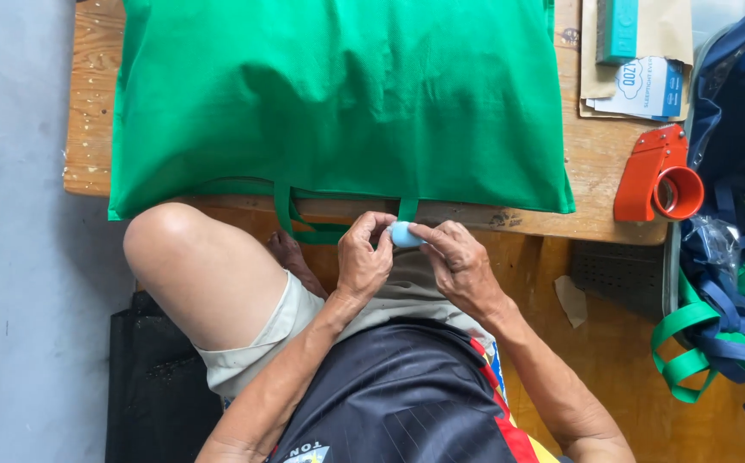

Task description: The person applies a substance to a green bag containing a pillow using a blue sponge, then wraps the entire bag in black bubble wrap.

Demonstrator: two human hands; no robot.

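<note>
Two hands, left hand (364,257) and right hand (454,261), pinch one small blue object (403,233), fingers closed around it. Just beyond lies a green bag (338,94) on the wooden table (600,154), an orange tape dispenser (657,176) nearby.

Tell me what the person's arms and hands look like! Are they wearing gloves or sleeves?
No gloves and no long sleeves. The left hand and right hand are bare, with no rings or watch showing. Both forearms are bare too. The person wears a dark sleeveless-looking top with red and yellow trim, and light beige shorts.
</note>
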